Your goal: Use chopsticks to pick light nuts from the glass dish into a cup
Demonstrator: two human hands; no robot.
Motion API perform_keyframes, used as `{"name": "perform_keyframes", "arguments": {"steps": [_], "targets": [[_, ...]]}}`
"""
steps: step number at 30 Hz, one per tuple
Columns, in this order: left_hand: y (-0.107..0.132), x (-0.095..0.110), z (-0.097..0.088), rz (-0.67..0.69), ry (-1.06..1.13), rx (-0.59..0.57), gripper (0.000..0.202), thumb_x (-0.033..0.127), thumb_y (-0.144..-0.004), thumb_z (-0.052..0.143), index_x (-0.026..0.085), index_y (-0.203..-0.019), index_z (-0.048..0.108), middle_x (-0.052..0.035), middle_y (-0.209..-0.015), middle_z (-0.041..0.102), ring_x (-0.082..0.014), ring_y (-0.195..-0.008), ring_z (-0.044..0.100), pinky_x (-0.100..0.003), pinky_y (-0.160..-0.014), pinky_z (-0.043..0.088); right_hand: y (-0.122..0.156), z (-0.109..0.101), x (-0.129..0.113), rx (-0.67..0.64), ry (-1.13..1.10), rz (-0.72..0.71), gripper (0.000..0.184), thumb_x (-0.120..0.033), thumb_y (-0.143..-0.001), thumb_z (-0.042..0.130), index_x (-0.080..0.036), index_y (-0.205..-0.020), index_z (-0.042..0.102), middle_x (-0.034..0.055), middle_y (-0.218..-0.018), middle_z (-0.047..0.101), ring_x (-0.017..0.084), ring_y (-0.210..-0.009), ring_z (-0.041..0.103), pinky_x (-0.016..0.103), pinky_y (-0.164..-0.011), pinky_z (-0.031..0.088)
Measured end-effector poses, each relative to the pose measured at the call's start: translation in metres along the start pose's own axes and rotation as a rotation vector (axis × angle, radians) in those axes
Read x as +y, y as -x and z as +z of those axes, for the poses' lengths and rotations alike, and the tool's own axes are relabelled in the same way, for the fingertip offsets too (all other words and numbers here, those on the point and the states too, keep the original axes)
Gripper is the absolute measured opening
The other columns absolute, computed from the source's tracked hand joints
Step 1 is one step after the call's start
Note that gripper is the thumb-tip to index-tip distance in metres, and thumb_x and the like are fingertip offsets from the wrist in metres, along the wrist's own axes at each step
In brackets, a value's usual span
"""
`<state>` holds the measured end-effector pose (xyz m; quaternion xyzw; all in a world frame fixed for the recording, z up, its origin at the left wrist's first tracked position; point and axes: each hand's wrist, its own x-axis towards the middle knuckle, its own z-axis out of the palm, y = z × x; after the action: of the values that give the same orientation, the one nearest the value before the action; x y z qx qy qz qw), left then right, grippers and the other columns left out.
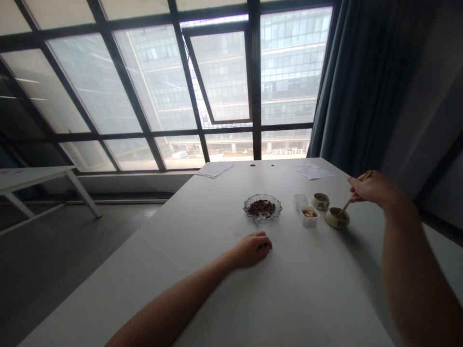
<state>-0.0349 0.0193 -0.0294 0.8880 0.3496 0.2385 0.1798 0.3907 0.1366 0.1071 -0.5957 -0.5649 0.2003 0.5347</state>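
My right hand (372,188) grips a pair of wooden chopsticks (346,206), their tips down inside a small round beige pot (337,220) with dark marking. What lies at the tips is too small to tell. On the tabletop my left hand (253,249) rests with its fingers curled in, nothing visible in them. Just beyond it stands a scalloped clear glass dish (246,212) holding many small dark brown pieces. A clear square plastic cup (309,221) with pale and brownish pieces is left of the pot. Behind are another clear cup (300,201) and a matching beige pot (320,202).
The white table (202,231) reaches toward a large window wall with one tilted pane (222,77). White papers lie at its far left (214,169) and far right (314,171). A dark curtain (347,86) hangs right, and another white table (36,174) stands left.
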Motion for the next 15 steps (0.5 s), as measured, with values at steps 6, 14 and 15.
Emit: {"name": "perform_keyframes", "arguments": {"steps": [6,14,15], "targets": [[-0.001,0.000,0.001,0.001,0.005,-0.001,0.018,0.014,-0.091,0.059,0.019,-0.103,0.072,-0.0049,-0.099,0.066,-0.0161,-0.087,0.061,-0.022,-0.080,0.048,0.024,0.008,-0.044,0.035,0.032,-0.030,0.032,-0.044,-0.088,0.071,-0.020,-0.067,0.069,0.0170,-0.065,0.073,0.030,-0.055,0.075,0.039,-0.050,0.064],[-0.001,0.003,0.000,0.005,0.005,0.004,0.018,0.014,-0.090,0.058,0.019,-0.101,0.072,-0.0044,-0.097,0.066,-0.0154,-0.085,0.061,-0.022,-0.080,0.047,0.069,0.100,-0.077,-0.378,-0.263,-0.265,0.051,-0.065,-0.086,0.069,-0.014,-0.079,0.072,0.0121,-0.076,0.076,0.025,-0.063,0.076,0.030,-0.053,0.062],[-0.001,0.003,-0.001,0.007,0.005,0.004,0.018,0.014,-0.090,0.059,0.019,-0.102,0.071,-0.0043,-0.097,0.066,-0.0154,-0.085,0.061,-0.022,-0.080,0.047,0.072,0.112,-0.075,-0.441,-0.251,-0.274,0.051,-0.065,-0.086,0.070,-0.015,-0.078,0.071,0.0113,-0.075,0.076,0.025,-0.063,0.076,0.030,-0.053,0.061]]}}
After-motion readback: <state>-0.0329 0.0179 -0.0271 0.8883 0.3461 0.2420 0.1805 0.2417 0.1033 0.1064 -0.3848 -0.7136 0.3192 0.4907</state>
